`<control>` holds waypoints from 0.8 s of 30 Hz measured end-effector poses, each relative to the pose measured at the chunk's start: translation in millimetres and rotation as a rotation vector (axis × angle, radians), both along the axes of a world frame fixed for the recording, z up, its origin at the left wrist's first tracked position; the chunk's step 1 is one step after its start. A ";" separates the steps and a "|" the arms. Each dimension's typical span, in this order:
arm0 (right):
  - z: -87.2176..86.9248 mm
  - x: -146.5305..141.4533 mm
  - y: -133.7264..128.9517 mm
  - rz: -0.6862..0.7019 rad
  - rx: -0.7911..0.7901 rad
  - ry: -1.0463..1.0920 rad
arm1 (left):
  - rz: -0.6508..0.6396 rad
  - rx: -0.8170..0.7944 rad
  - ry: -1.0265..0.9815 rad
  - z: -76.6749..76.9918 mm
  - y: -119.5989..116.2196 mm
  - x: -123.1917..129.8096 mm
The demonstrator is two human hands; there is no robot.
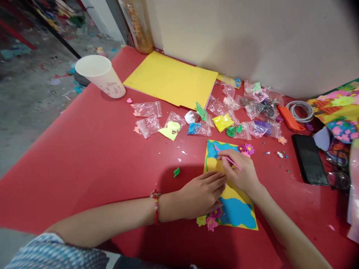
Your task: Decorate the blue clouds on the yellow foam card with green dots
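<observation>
A yellow card [238, 190] lies on the red table, bearing blue clay patches, a thin green clay line along its edges, and clay flowers at two corners. In my right hand [238, 168] is a slim pink clay tool [232, 163], its tip on the blue patch [212, 150] at the card's top left. My left hand [200, 194] rests flat across the card's left side, fingers stretched out, and hides part of it. Pink and yellow clay flowers [211, 223] show below that hand. A small green clay piece [176, 172] sits left of the card.
Several small plastic bags of coloured clay [223, 122] spread behind the card. A paper cup [101, 74] stands far left, near a yellow folder [174, 80] and a bottle [138, 28]. To the right are a phone [309, 159], glasses [338, 170] and an orange comb [290, 118].
</observation>
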State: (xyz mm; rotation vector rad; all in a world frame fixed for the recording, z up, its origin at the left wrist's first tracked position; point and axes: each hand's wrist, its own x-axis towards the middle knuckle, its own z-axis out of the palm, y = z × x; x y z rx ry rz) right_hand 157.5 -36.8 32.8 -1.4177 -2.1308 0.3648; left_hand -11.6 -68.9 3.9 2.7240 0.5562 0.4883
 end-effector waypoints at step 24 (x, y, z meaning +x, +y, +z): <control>-13.8 130.2 -97.9 -0.280 0.079 -0.624 | 0.294 -0.019 0.525 62.4 30.3 -61.8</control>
